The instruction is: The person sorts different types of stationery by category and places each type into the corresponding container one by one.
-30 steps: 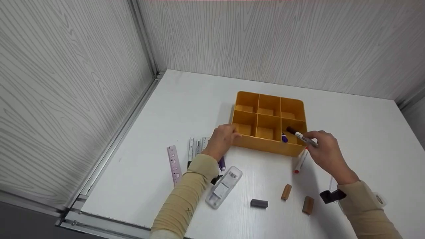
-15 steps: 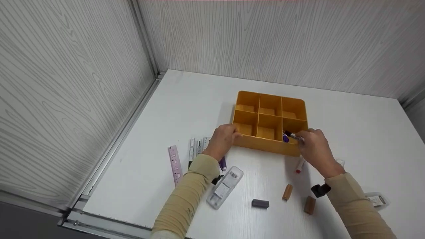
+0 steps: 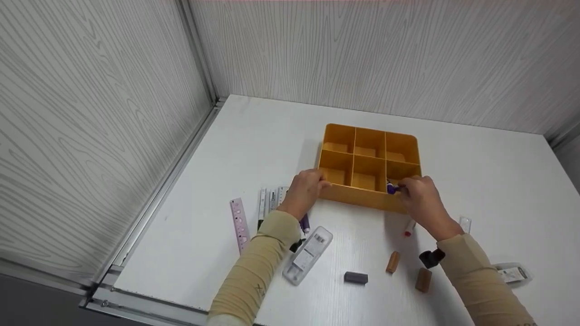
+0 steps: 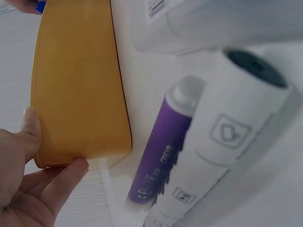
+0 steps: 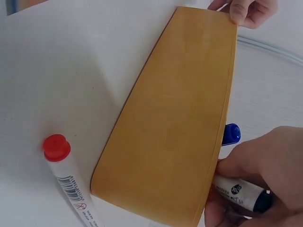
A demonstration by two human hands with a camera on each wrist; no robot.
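Observation:
A yellow organizer box (image 3: pixel 358 194) with six-like compartments in two rows sits mid-table. My left hand (image 3: pixel 304 192) grips its front left corner, thumb on the rim and fingers beneath in the left wrist view. Over the front right compartment, my right hand (image 3: pixel 423 199) pinches a white marker (image 5: pixel 236 191) with a black end. Its other end is hidden behind the box wall. A blue-capped marker (image 5: pixel 231 134) leans in that same compartment, its tip above the rim. Just in front of the box lies a red-capped white marker (image 5: pixel 71 184), apart from my right hand.
Left lie a pink ruler (image 3: pixel 239 224), a purple tube (image 4: pixel 158 146) and several white pens, partly under my left arm. A clear case (image 3: pixel 308 256), a grey block (image 3: pixel 356 277) and two brown blocks (image 3: pixel 423 280) lie in front. Another clear case (image 3: pixel 512 273) is right.
My right hand has moved left and lowered the black-ended marker into the front right compartment. The left hand keeps its grip on the box corner.

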